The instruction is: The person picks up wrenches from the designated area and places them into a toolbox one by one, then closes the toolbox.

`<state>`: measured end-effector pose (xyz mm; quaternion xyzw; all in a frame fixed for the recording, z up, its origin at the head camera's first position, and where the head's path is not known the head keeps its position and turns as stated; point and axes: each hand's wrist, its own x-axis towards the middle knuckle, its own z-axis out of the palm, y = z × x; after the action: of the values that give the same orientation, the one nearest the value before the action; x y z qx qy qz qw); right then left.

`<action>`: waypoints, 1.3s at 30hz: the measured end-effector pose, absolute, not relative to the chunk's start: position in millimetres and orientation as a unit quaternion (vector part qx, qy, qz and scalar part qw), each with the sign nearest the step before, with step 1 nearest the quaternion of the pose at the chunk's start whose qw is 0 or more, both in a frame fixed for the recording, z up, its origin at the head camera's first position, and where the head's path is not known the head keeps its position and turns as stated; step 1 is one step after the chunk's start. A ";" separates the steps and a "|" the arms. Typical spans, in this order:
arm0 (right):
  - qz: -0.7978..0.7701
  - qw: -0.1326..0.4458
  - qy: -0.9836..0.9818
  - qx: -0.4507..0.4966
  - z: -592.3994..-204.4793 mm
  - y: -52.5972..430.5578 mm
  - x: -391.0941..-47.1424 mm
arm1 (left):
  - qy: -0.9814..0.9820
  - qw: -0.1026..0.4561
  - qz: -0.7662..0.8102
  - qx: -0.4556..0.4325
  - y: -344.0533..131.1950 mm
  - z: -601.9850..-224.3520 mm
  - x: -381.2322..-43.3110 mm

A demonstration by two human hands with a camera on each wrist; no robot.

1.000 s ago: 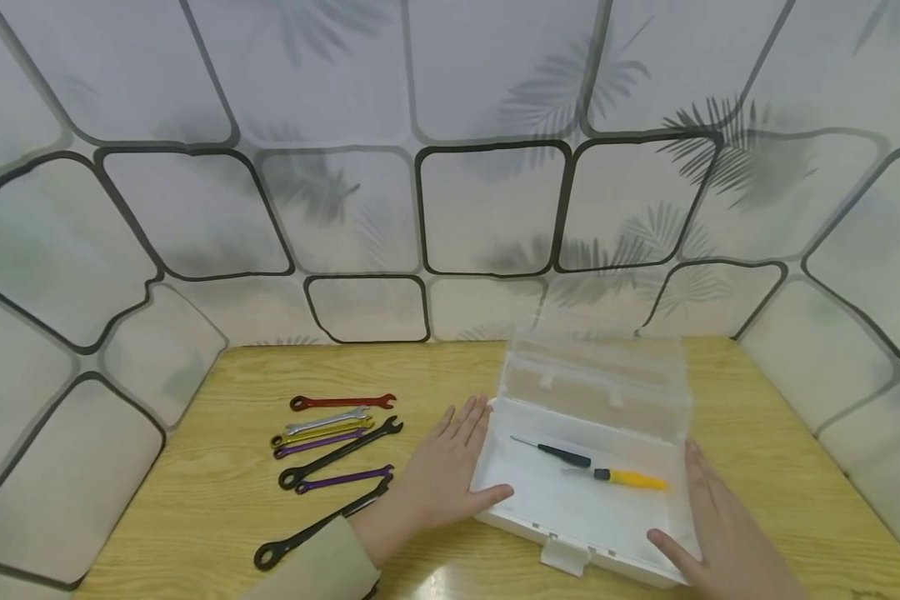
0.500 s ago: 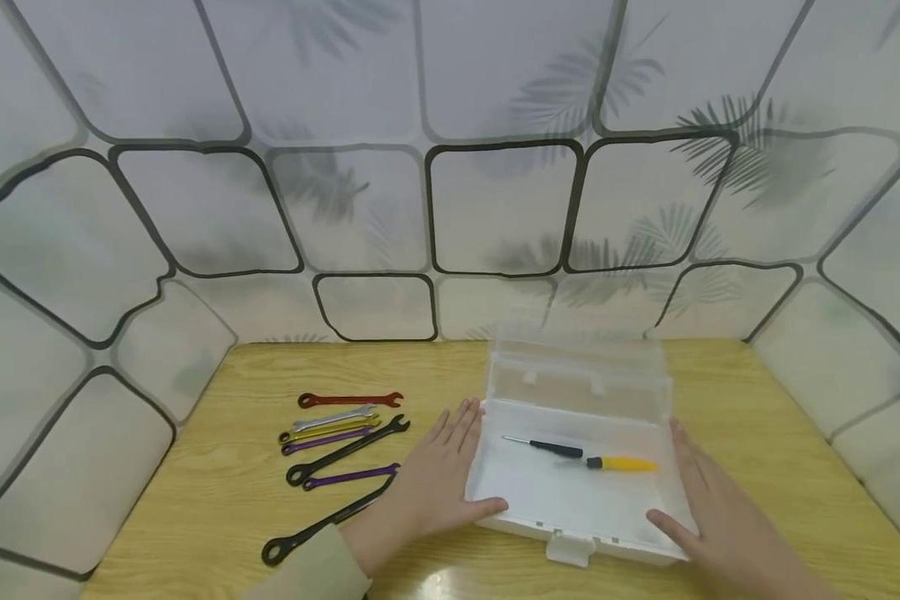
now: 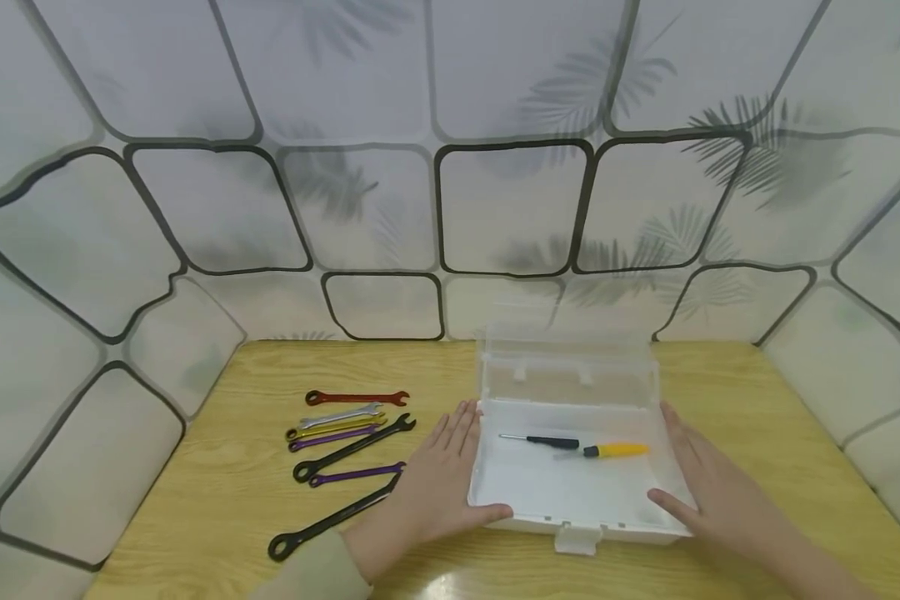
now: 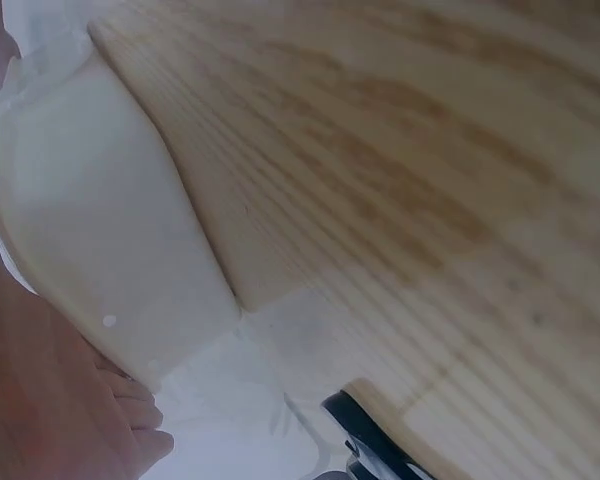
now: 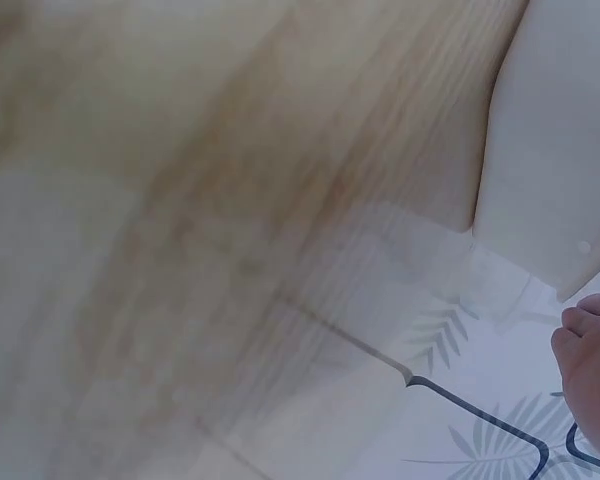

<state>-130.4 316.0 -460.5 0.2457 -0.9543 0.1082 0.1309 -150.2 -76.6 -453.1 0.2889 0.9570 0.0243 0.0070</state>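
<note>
A white plastic case (image 3: 555, 487) with its clear lid (image 3: 570, 379) raised stands on the table, its latch facing the front. Inside lie a black-handled screwdriver (image 3: 555, 442) and a yellow-handled screwdriver (image 3: 618, 450). My left hand (image 3: 446, 475) lies along the case's left side, fingers straight, thumb over the front left corner. On the opposite side, my right hand (image 3: 708, 487) touches the wall with extended fingers, its thumb at the front right corner. The left wrist view shows the left hand (image 4: 60, 390) against the case wall; in the right wrist view only fingers of the right hand (image 5: 592, 360) appear.
Left of the case lie several combination wrenches, among them a red wrench (image 3: 357, 398), a purple wrench (image 3: 356, 475) and a black wrench (image 3: 333, 521) partly behind the left forearm. Patterned fabric walls (image 3: 375, 208) enclose the wooden table (image 3: 217, 492) at the back and sides.
Between both hands, the case has turned and now sits squarer to the table, its right front corner farther back. The head view has shifted slightly. The screwdrivers moved along with the case.
</note>
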 end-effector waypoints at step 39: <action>0.038 0.181 -0.923 0.337 -469.7 337.3 -123.1 | 0.964 0.002 0.039 0.263 -68.3 -454.8 -157.3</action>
<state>-123.1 337.3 -469.7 0.3367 -0.9232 0.0377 0.1814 -157.3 -68.3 -454.8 0.2634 0.9639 0.0387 0.0023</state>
